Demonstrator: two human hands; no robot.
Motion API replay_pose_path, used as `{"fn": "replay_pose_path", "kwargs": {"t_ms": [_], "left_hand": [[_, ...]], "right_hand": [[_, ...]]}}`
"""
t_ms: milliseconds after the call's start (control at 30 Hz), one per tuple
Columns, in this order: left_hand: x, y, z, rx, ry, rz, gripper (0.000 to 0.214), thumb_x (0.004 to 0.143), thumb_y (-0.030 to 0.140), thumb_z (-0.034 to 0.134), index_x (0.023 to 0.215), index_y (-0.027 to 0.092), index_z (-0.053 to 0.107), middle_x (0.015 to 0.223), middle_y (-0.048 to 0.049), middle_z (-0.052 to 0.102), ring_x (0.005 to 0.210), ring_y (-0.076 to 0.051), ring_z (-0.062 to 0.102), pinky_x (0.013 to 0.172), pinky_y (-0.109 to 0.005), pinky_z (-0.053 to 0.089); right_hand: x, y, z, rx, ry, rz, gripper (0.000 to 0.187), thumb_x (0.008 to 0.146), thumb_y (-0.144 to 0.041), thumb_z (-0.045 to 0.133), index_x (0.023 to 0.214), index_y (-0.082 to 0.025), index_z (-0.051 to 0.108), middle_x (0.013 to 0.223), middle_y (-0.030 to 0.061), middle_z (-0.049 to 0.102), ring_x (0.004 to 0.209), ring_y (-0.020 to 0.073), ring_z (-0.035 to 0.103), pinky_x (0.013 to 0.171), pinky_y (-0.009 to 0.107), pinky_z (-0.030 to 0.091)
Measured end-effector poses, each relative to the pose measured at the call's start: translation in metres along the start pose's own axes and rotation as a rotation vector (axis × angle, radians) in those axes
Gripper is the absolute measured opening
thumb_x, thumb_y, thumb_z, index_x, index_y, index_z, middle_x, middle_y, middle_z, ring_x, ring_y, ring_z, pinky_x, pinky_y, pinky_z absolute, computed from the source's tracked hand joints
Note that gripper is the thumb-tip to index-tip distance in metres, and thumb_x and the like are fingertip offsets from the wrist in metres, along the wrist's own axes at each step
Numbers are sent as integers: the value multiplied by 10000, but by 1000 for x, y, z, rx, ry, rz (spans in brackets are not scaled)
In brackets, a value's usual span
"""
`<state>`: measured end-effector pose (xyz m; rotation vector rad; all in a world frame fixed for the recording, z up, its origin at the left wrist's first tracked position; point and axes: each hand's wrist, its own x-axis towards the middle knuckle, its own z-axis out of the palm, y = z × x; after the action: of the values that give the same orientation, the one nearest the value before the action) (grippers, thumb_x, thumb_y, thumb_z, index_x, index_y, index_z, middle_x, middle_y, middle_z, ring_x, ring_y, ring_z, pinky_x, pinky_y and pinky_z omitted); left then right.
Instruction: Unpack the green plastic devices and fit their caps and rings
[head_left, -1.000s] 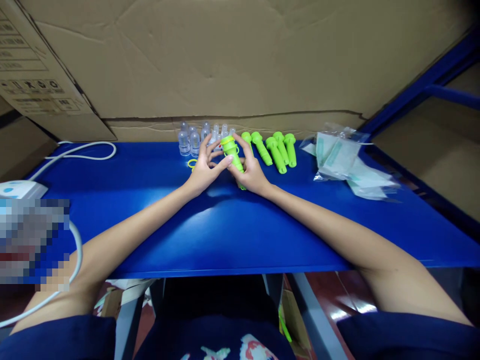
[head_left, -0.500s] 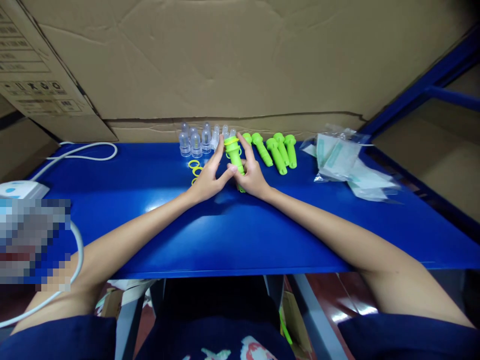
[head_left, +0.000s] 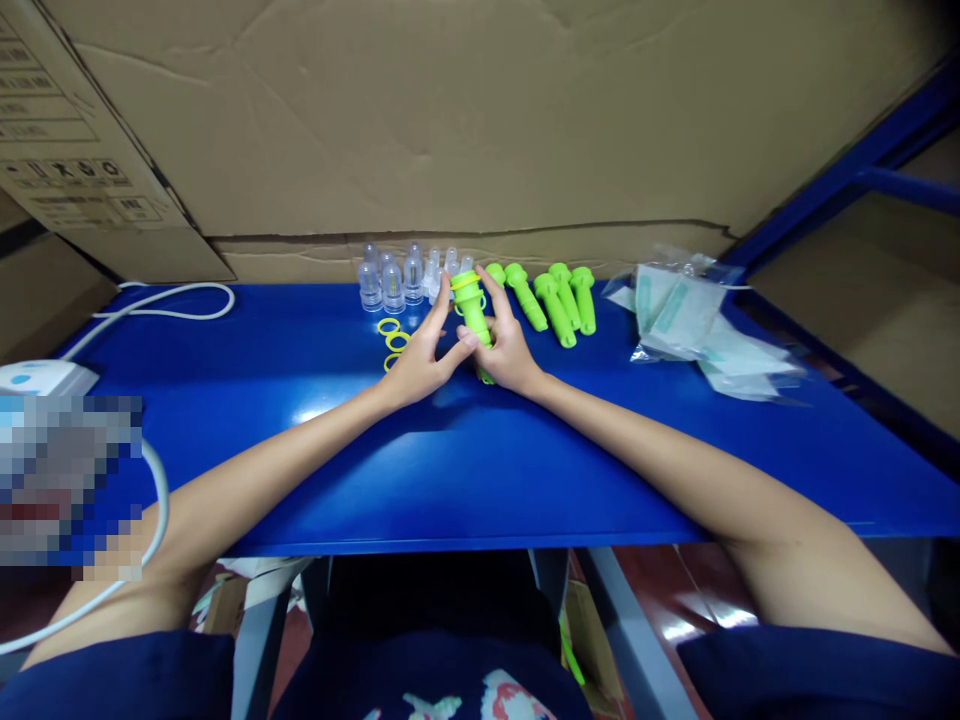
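Note:
Between my two hands is a bright green plastic tube (head_left: 474,318), its wide end pointing away from me with a yellow ring (head_left: 465,281) around it. My left hand (head_left: 424,360) presses the tube from the left, forefinger along the wide end and thumb on the body. From the right, my right hand (head_left: 510,352) grips the same tube, forefinger raised beside the wide end; its other fingers are partly hidden behind the tube. Several loose yellow rings (head_left: 389,327) lie just left of my left hand.
Several clear plastic caps (head_left: 393,290) stand at the back of the blue table (head_left: 480,490). More green tubes (head_left: 559,312) lie right of my hands. Farther right are clear bags with white-and-green sheets (head_left: 679,310). A white power strip (head_left: 49,379) with a cable sits left. Cardboard (head_left: 450,120) walls the back.
Both hands keep hold of the green tube in almost the same place. The view has shifted very slightly; nothing has been let go.

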<state>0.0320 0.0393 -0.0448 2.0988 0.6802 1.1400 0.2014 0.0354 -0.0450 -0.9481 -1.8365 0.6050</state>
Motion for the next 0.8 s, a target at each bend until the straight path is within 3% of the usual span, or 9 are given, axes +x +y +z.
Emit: {"fn": "replay_pose_path", "kwargs": {"t_ms": [100,200,533,800], "left_hand": [[-1,0,1,-30,0,-18,922,968,566,524,1636,275,-40,1725,-105,2,1596,-326,118,1205,-523,360],[-1,1,1,-34,0,-35,936,957,582,535,1637,274,-29,1726,-110,17,1593,-331,132,1198,-524,365],[-2,5,2,-49,1,-78,943,946,623,525,1641,254,5,1723,-130,54,1557,-350,246,1156,-520,414],[-2,7,2,-41,14,-93,910,946,613,527,1641,256,61,1717,-142,111,1511,-348,339,1140,-524,424]], "right_hand": [[0,1,0,10,8,8,872,935,-581,561,1614,-244,129,1454,183,518,753,190,697,678,382,633],[0,2,0,16,11,4,855,941,-556,565,1611,-254,128,1506,185,466,806,204,716,693,374,639],[1,10,2,-35,9,-67,835,969,-529,534,1623,-305,66,1513,171,455,975,258,713,731,398,647],[0,7,1,-69,34,-85,801,971,-486,546,1615,-298,108,1513,176,458,1069,292,696,761,414,653]]}}
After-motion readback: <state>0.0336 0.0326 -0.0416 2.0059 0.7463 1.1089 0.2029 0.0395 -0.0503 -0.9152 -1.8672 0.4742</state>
